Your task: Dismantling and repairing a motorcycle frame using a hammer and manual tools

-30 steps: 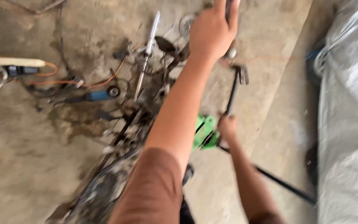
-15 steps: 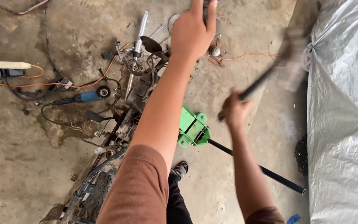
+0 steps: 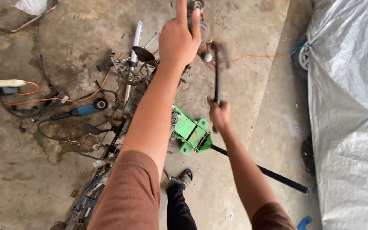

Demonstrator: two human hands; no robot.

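Fingers of the right hand [image 3: 220, 116] wrap the slim dark handle of a hammer [image 3: 217, 72], its blurred head raised. Just beside it lies a green steel floor jack [image 3: 191, 134] on rough concrete. Farther out, the left hand [image 3: 179, 40] grips a round metal part [image 3: 197, 17] atop the stripped, rusty motorcycle frame [image 3: 124, 106].

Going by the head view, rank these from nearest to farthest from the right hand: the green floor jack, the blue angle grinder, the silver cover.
From the right hand, which grips a hammer:
1. Green floor jack, just below and to its left on the concrete.
2. Silver cover, off to its right side.
3. Blue angle grinder, far left, beyond the left arm.
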